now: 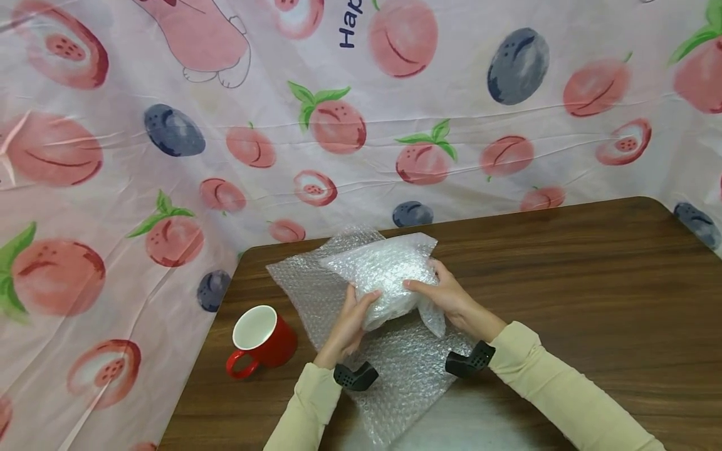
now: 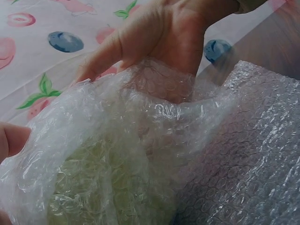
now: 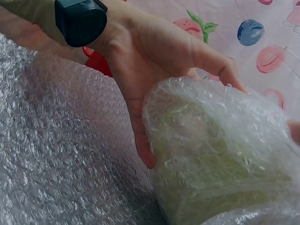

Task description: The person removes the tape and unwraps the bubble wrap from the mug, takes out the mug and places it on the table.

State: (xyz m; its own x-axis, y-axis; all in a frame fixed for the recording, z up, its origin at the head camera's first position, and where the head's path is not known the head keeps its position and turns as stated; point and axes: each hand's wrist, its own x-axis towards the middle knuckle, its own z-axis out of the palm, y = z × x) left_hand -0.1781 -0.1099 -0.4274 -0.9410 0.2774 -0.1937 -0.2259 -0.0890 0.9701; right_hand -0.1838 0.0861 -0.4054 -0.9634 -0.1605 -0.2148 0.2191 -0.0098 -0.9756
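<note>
Both hands grip a bundle in clear bubble wrap (image 1: pixel 395 275), raised over a flat bubble wrap sheet (image 1: pixel 395 376). My left hand (image 1: pixel 345 326) holds its left side, thumb on the near face; my right hand (image 1: pixel 454 300) holds the right side, thumb likewise on the near face. A loose flap hangs beside the right hand. Through the layers of the wrapped bundle (image 2: pixel 108 187) a pale yellow-green thing shows; its exact shape is hidden. The right wrist view shows the left hand (image 3: pixel 150 56) with fingers spread round the bundle (image 3: pixel 211 154). Some fingers are hidden behind the wrap.
A red mug (image 1: pixel 276 344) with a white inside stands left of the sheet, its handle towards the near left. The brown wooden table (image 1: pixel 592 294) extends to the right. Behind it hangs a fruit-patterned cloth (image 1: pixel 462 144). A whitish surface (image 1: pixel 479 419) lies at the near edge.
</note>
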